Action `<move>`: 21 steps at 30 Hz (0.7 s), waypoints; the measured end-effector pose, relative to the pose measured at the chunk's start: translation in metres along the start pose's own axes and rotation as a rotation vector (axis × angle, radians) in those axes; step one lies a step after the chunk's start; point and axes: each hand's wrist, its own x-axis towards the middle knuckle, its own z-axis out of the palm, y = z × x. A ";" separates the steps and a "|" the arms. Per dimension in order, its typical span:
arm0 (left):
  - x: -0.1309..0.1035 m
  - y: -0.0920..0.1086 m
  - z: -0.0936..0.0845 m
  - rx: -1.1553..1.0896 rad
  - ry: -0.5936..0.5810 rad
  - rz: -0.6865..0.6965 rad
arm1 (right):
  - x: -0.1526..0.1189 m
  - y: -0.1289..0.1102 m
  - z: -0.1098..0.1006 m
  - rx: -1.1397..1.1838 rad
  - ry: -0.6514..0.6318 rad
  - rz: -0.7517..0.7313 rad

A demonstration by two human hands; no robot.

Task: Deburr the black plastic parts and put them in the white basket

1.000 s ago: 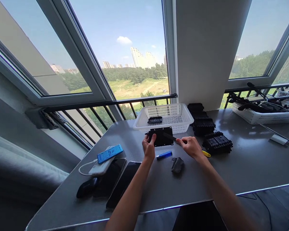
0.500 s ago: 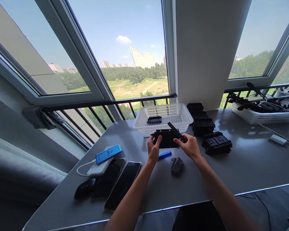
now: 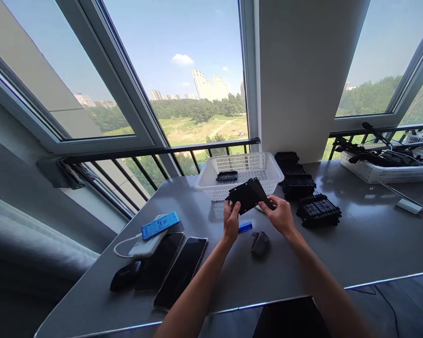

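My left hand [image 3: 231, 218] grips the left edge of a flat black plastic panel [image 3: 245, 196], thumb on its face. My right hand [image 3: 279, 215] is closed on a narrow black strip [image 3: 261, 192], which lies along the panel's right edge. Whether the strip is joined to the panel or only touching it, I cannot tell. Both parts are held tilted above the table, in front of a white plastic basket [image 3: 204, 183]. Under my hands lie a blue object [image 3: 245, 227], partly hidden, and a crumpled grey cloth [image 3: 260, 244].
One small black part [image 3: 227, 176] sits in the basket. Stacked black ribbed parts [image 3: 319, 210] stand to the right. At the left are two dark phones [image 3: 181, 272], a black mouse [image 3: 126, 276] and a blue-screened device [image 3: 160, 226]. Another basket [image 3: 380, 172] holds black items and cables.
The panel has turned, its right side rising. The strip, which stuck up at an angle before it, now lies along its right edge. My left hand has shifted slightly right.
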 end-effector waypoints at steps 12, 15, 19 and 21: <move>-0.027 0.011 0.016 0.024 -0.226 -0.063 | -0.003 -0.009 0.004 0.266 -0.224 0.082; -0.028 0.015 0.018 0.025 -0.258 -0.046 | -0.003 -0.005 0.005 0.332 -0.223 0.110; -0.025 0.012 0.017 0.024 -0.264 -0.019 | -0.002 -0.002 0.006 0.372 -0.197 0.142; -0.022 0.010 0.015 0.020 -0.209 -0.026 | -0.001 -0.001 0.006 0.395 -0.206 0.150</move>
